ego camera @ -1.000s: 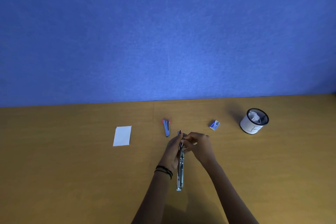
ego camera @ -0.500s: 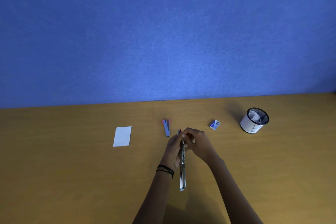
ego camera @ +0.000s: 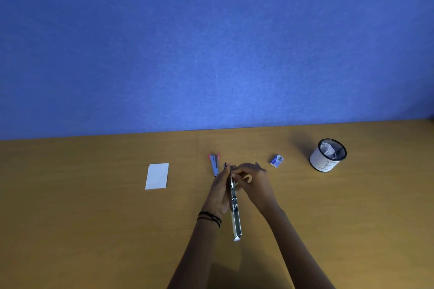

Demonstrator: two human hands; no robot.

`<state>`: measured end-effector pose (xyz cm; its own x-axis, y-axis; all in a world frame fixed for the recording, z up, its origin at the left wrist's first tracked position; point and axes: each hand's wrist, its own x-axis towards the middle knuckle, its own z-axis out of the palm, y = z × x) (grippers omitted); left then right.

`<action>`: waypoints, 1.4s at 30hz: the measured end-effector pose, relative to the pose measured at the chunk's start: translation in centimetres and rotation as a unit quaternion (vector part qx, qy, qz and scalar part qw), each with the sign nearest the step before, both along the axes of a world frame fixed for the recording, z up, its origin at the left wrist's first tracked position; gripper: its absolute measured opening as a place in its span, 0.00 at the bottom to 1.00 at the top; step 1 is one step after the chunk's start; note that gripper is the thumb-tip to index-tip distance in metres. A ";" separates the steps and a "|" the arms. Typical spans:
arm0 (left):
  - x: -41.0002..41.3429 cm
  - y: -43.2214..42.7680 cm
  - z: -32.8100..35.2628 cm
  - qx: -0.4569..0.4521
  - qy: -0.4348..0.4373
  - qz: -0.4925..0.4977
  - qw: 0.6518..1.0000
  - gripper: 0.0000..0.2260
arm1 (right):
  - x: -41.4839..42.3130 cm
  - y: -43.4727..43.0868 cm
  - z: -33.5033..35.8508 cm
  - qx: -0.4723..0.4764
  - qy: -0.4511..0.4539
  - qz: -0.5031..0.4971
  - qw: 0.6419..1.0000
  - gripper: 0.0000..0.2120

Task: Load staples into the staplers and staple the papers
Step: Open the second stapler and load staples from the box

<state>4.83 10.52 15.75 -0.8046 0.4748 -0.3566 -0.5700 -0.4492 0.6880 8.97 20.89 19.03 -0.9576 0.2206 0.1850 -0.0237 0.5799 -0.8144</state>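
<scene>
On the table (ego camera: pixel 70 218), far left, the paper (ego camera: pixel 156 176) lies flat and apart from everything else, with no staple in it that I can see. Next right, the small stapler (ego camera: pixel 214 164) lies on the wood just beyond my hands, not held; can't tell if it's loaded. My left hand (ego camera: pixel 219 192) is curled round the far end of the open stapler (ego camera: pixel 235 213), which is swung out long with its near end pointing back at me. My right hand (ego camera: pixel 252 182) pinches at that same far end, fingertips narrow; whether there are staples between them is too small to tell. Further right are the staple box (ego camera: pixel 276 161), then the pot (ego camera: pixel 327 156). Judgement: I'm mid-load on the first stapler. The second load and all the stapling are left.
</scene>
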 end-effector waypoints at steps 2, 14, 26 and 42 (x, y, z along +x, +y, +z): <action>-0.2 -0.1 0.3 0.004 0.001 -0.001 1.000 0.15 | -0.1 -0.2 0.2 -0.024 0.019 -0.008 0.999 0.03; -0.2 -0.2 0.7 -0.008 0.025 0.026 0.999 0.15 | -0.1 -0.1 0.0 0.032 -0.009 0.047 0.998 0.06; -1.2 -1.2 0.5 0.069 -0.045 0.051 0.995 0.22 | 1.5 -0.8 -0.3 0.039 0.094 0.045 0.994 0.05; -2.6 -1.0 1.8 0.162 -0.088 0.136 0.973 0.18 | 1.6 -1.7 0.6 0.094 0.149 0.065 0.982 0.04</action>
<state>2.22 9.55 17.59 -0.8563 0.3640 -0.3665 -0.4961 -0.7771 0.3873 10.59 19.24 19.63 -0.8722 0.0354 0.4879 -0.3288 0.6960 -0.6383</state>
